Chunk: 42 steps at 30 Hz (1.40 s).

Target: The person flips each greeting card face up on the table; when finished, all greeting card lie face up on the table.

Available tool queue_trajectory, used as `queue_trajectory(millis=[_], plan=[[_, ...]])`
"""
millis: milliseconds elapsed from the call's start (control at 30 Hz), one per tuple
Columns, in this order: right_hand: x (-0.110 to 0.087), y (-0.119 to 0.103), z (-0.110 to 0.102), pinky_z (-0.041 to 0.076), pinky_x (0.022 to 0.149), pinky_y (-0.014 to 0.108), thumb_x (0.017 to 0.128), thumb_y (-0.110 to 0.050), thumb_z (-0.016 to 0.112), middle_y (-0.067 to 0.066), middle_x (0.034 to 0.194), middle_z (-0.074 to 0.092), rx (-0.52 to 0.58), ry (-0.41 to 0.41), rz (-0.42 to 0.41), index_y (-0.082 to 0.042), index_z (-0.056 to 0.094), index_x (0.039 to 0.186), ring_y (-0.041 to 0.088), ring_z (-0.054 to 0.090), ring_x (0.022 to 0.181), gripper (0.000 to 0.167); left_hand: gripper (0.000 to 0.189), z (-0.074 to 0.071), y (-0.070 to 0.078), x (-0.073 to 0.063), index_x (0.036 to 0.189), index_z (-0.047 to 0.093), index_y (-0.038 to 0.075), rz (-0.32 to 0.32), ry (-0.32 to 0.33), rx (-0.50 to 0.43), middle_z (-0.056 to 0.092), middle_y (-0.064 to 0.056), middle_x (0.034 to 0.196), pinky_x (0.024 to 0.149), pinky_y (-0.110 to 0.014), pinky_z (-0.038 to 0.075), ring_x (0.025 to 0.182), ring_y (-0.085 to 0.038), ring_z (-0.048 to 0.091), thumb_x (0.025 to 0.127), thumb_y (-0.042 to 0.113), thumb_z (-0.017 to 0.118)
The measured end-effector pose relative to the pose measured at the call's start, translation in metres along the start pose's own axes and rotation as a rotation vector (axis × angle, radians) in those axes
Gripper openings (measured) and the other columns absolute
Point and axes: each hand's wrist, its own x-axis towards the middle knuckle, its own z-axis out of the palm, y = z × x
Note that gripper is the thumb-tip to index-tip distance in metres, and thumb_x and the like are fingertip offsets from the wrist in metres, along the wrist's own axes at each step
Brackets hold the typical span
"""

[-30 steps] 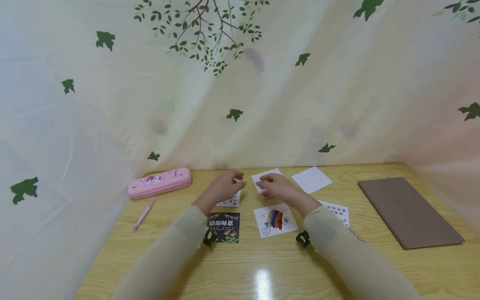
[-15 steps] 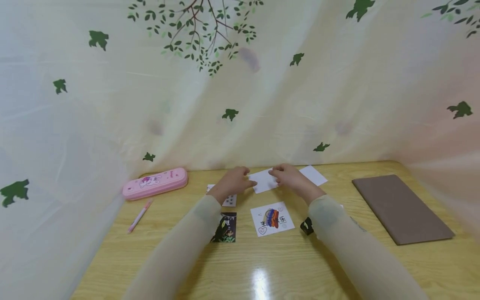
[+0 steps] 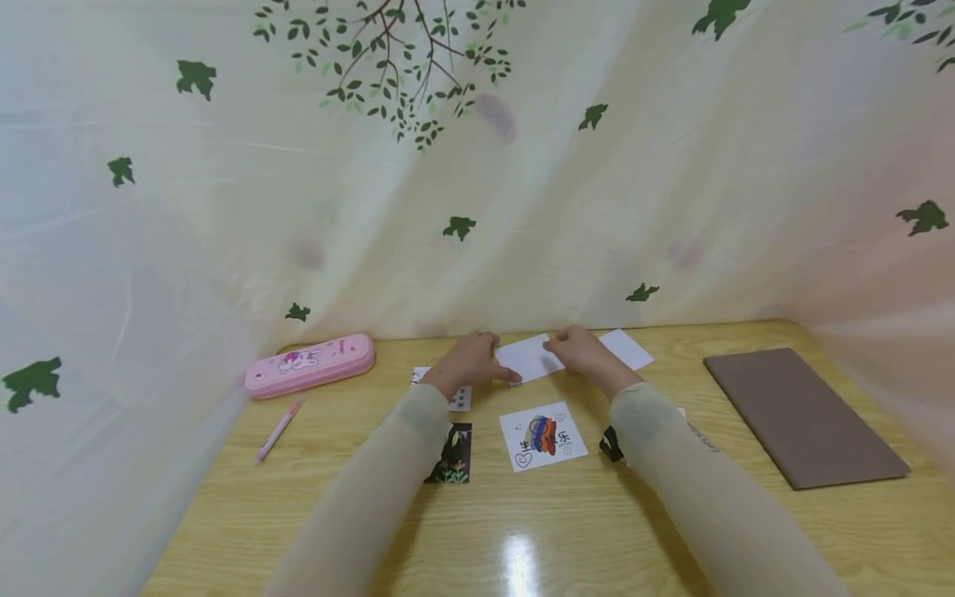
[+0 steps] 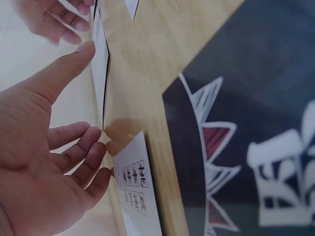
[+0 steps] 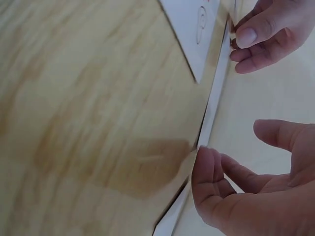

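Note:
A blank white card (image 3: 526, 356) lies flat at the back of the table, between both hands. My left hand (image 3: 473, 361) is at its left side, thumb tip by the near edge; in the left wrist view the thumb (image 4: 69, 66) is extended and the other fingers are loosely bent. From the right, my right hand (image 3: 585, 355) touches the card's edge with bent fingertips (image 5: 204, 157), its thumb held apart. Nearer me lies a white card with a colourful drawing (image 3: 543, 435). A black printed card (image 3: 457, 456) and a card with small characters (image 3: 461, 400) are partly hidden by the left arm.
Another white card (image 3: 627, 348) lies behind the right hand. A pink pencil case (image 3: 309, 366) and a pink pen (image 3: 278, 431) are on the left. On the right rests a brown folder (image 3: 806, 419). A patterned curtain (image 3: 373, 249) hangs behind the wooden table (image 3: 477, 531).
Both hands have moved from hovering near the white card to its two sides. The card has turned slightly and shifted a little to the right. The view has shifted somewhat.

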Motion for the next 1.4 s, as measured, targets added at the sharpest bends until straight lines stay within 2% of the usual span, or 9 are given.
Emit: queue_trajectory(millis=[100, 367, 533, 667, 900, 1100, 1267, 1400], plan=[[0.0004, 0.0029, 0.0003, 0.047, 0.077, 0.030, 0.108, -0.037, 0.054, 0.012, 0.105, 0.061, -0.012, 0.002, 0.003, 0.003, 0.061, 0.138, 0.021, 0.056, 0.090, 0.051, 0.098, 0.0008, -0.0009, 0.0012, 0.159, 0.048, 0.009, -0.015, -0.003, -0.004, 0.051, -0.016, 0.159, 0.123, -0.055, 0.044, 0.145, -0.036, 0.051, 0.083, 0.057, 0.087], [0.0019, 0.0080, 0.0008, 0.048, 0.077, 0.029, 0.109, -0.037, 0.054, 0.014, 0.109, 0.062, -0.018, -0.001, -0.007, 0.006, 0.060, 0.138, 0.021, 0.057, 0.092, 0.052, 0.106, -0.0004, -0.0027, 0.0004, 0.159, 0.047, 0.008, -0.050, -0.006, -0.026, 0.044, -0.020, 0.160, 0.120, -0.058, 0.047, 0.139, -0.037, 0.053, 0.077, 0.059, 0.091], [0.0011, 0.0079, 0.0010, 0.048, 0.077, 0.029, 0.109, -0.037, 0.053, 0.013, 0.109, 0.062, -0.015, -0.006, -0.012, 0.004, 0.060, 0.138, 0.021, 0.057, 0.092, 0.051, 0.108, -0.0039, -0.0049, -0.0019, 0.155, 0.049, 0.007, -0.090, 0.009, -0.039, 0.041, -0.020, 0.156, 0.116, -0.055, 0.051, 0.129, -0.036, 0.057, 0.073, 0.062, 0.093], [0.0019, 0.0077, 0.0017, 0.048, 0.077, 0.029, 0.109, -0.037, 0.054, 0.013, 0.109, 0.063, -0.025, -0.001, -0.017, 0.003, 0.060, 0.138, 0.021, 0.057, 0.092, 0.050, 0.107, -0.0051, -0.0059, -0.0023, 0.151, 0.052, 0.008, -0.104, -0.005, -0.029, 0.040, -0.018, 0.154, 0.114, -0.052, 0.053, 0.122, -0.033, 0.056, 0.071, 0.065, 0.093], [0.0024, 0.0074, 0.0024, 0.045, 0.070, 0.029, 0.109, -0.038, 0.054, 0.007, 0.094, 0.058, -0.037, -0.003, -0.010, 0.000, 0.064, 0.124, 0.019, 0.053, 0.082, 0.042, 0.100, -0.0021, -0.0056, -0.0014, 0.147, 0.054, 0.008, -0.106, -0.014, -0.014, 0.040, -0.017, 0.155, 0.113, -0.049, 0.053, 0.122, -0.031, 0.055, 0.073, 0.062, 0.094], [0.0019, 0.0070, 0.0042, 0.046, 0.075, 0.029, 0.110, -0.037, 0.053, 0.010, 0.101, 0.061, -0.054, 0.000, -0.018, 0.001, 0.062, 0.131, 0.021, 0.055, 0.089, 0.045, 0.098, -0.0015, -0.0064, -0.0004, 0.144, 0.055, 0.006, -0.094, -0.013, -0.011, 0.042, -0.018, 0.153, 0.113, -0.047, 0.054, 0.121, -0.031, 0.056, 0.073, 0.061, 0.094], [0.0004, 0.0051, 0.0036, 0.048, 0.076, 0.030, 0.109, -0.037, 0.055, 0.011, 0.103, 0.063, -0.053, 0.007, -0.022, 0.001, 0.061, 0.131, 0.022, 0.057, 0.090, 0.044, 0.099, -0.0002, -0.0080, 0.0027, 0.142, 0.055, 0.005, -0.086, -0.007, -0.002, 0.043, -0.018, 0.152, 0.114, -0.047, 0.054, 0.122, -0.031, 0.056, 0.072, 0.063, 0.094], [0.0009, 0.0067, 0.0031, 0.053, 0.085, 0.034, 0.108, -0.036, 0.056, 0.017, 0.116, 0.067, -0.033, 0.010, -0.013, 0.004, 0.058, 0.139, 0.024, 0.061, 0.096, 0.050, 0.100, 0.0022, -0.0088, 0.0048, 0.140, 0.052, 0.006, -0.075, 0.015, 0.015, 0.044, -0.018, 0.147, 0.114, -0.046, 0.054, 0.122, -0.030, 0.056, 0.071, 0.063, 0.094]])
